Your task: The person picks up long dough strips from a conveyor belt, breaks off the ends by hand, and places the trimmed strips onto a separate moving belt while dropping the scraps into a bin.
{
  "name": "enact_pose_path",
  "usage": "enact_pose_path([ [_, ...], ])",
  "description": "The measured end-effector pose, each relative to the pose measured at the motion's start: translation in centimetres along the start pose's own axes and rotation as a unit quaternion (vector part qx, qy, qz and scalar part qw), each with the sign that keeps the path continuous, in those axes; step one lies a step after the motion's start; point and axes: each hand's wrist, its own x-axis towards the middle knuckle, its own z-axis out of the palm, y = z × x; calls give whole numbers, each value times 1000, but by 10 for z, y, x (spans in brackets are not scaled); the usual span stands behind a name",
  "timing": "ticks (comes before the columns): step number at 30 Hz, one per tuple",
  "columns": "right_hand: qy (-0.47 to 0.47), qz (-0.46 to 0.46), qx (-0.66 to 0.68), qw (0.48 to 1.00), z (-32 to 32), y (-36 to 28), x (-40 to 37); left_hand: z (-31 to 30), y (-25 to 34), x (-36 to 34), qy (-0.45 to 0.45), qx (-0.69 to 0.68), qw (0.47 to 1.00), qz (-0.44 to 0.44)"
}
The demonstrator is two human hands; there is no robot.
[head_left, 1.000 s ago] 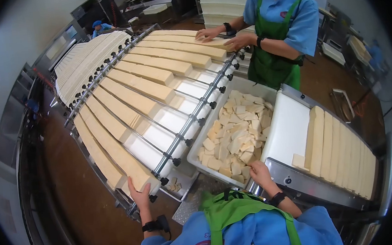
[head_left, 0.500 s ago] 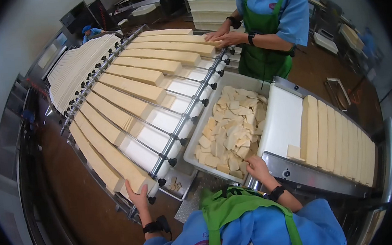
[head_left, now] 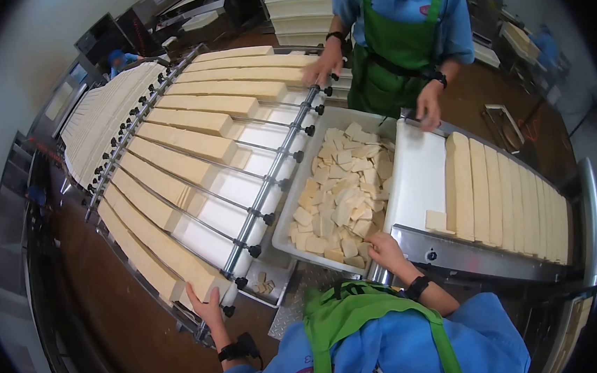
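My left hand (head_left: 207, 307) is at the near end of a long pale-yellow block (head_left: 191, 266), the second from the left on the slatted conveyor. Its fingers lie along the left side of the block and the thumb is near the end face. My right hand (head_left: 389, 253) is at the near right corner of a white bin (head_left: 283, 242), with fingers bent inward beside the offcuts. Thin, flat pale offcuts (head_left: 345, 204) fill the bin. Whatever the right fingertips may hold is hidden.
Metal rods and a crossbar with black knobs (head_left: 255, 251) separate the blocks. A right-hand conveyor (head_left: 410, 185) carries several upright blocks (head_left: 482, 189) and a small piece (head_left: 436, 219). A co-worker (head_left: 399, 38) stands opposite. A small tray (head_left: 278, 290) with scraps sits below.
The co-worker's hands have parted: one stays by the crossbar, while the other has swung over to the right conveyor. The view has shifted slightly. My hands stay in about the same places.
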Motion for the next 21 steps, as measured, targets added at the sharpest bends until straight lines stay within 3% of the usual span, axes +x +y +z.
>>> enact_pose_path([
  [10, -2, -5, 2, 1000, -3, -4, 2, 3, 19, -3, 4, -10, 1000, -18],
  [21, -5, 0, -4, 1000, -3, -5, 2, 2, -1, 2, 18, -1, 1000, -21],
])
